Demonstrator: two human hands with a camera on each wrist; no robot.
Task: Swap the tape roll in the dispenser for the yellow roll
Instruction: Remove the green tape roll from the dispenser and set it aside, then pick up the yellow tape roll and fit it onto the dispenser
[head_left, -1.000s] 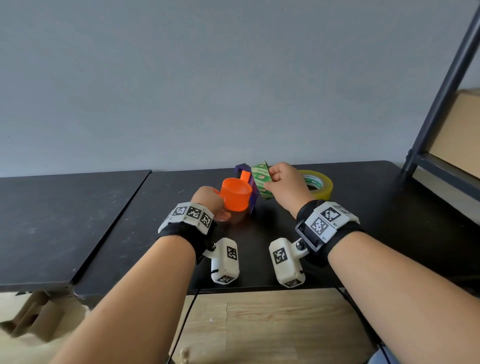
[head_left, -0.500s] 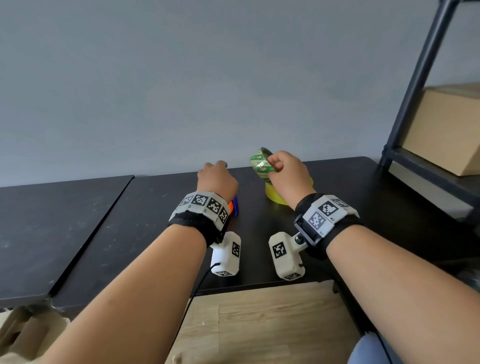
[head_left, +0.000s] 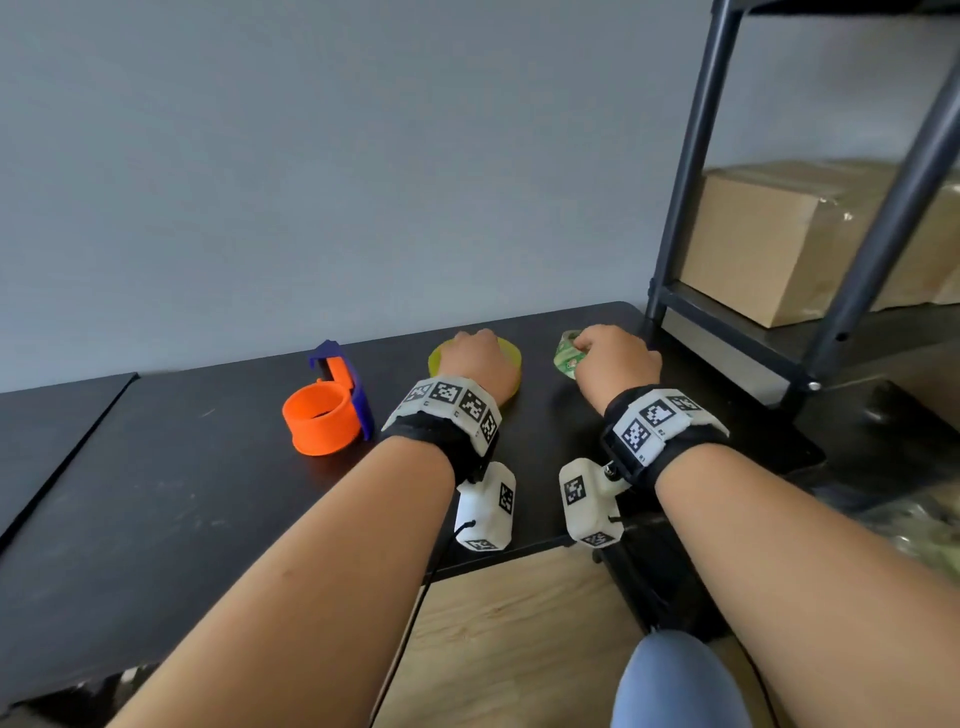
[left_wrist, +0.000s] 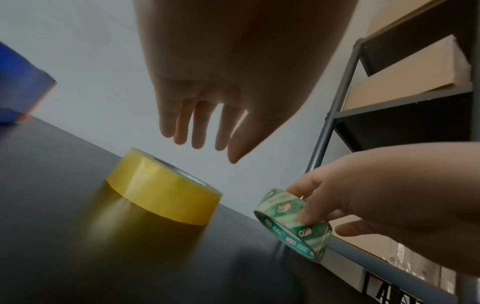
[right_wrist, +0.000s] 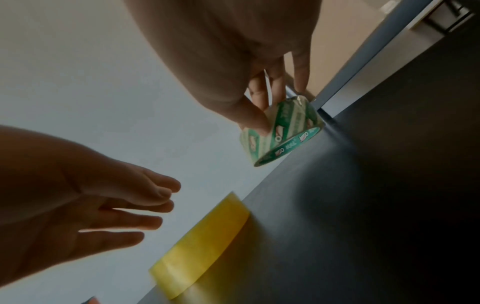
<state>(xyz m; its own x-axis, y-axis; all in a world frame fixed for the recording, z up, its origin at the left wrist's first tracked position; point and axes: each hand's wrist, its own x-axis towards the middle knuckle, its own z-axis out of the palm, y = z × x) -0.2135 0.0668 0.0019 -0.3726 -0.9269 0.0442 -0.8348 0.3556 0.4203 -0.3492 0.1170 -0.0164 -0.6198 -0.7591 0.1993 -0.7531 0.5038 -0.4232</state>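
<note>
Head view shows a black desk (head_left: 156, 519) against a grey wall, with a metal shelf rack (head_left: 691, 171) at its right edge. Along the back edge, an orange and blue tape dispenser (head_left: 324, 410) stands with no roll in it. Right of it lies the yellow roll (left_wrist: 166, 189) flat; the left hand (left_wrist: 207, 98) hovers above, fingers loose, holding nothing. Nearer the back right corner, the right hand (right_wrist: 233, 61) pinches a green patterned roll (right_wrist: 283, 131) just at the desk surface.
</note>
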